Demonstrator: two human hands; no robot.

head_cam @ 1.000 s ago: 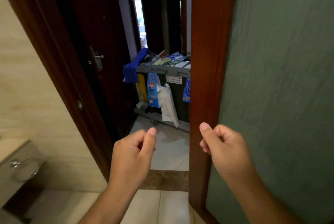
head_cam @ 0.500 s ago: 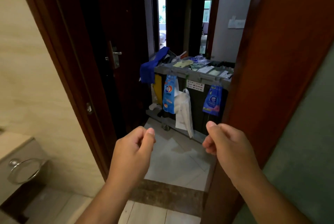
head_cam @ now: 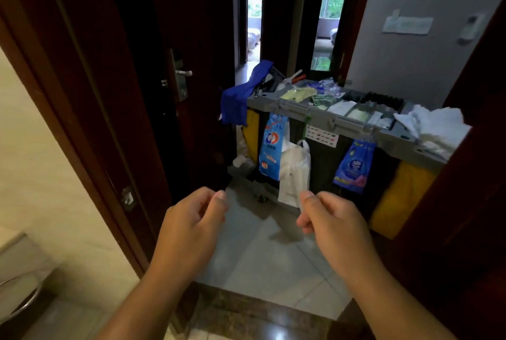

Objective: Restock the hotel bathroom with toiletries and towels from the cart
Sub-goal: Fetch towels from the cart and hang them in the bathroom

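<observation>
The cart (head_cam: 323,117) is standing in the hallway just beyond the bathroom doorway, its grey top tray facing the camera; a loose pile of white towels (head_cam: 435,128) is lying on the tray's right end, and small toiletries (head_cam: 342,105) are sitting in the compartments along the middle, too small to tell apart. A blue cloth (head_cam: 238,101) is draping over the cart's left corner; from the front rail a blue packet (head_cam: 272,145), a white plastic bag (head_cam: 294,172) and a blue and purple packet (head_cam: 354,167) are hanging, with a yellow bag (head_cam: 399,197) showing at the lower right.

The left hand (head_cam: 189,227) and the right hand (head_cam: 334,224) are being held up side by side, in front of the cart in the picture and lower, apart from each other and touching nothing on it; the towels are lying up and to the right of the right hand, well apart from it. Both hands are curling their fingers inward with the thumb lying along the top, and neither is holding anything.

A dark wooden door frame (head_cam: 82,93) is running down the left, a metal door handle (head_cam: 183,73) is showing on the dark door beyond it, and a dark stone threshold (head_cam: 260,309) is crossing the floor under the forearms.
</observation>
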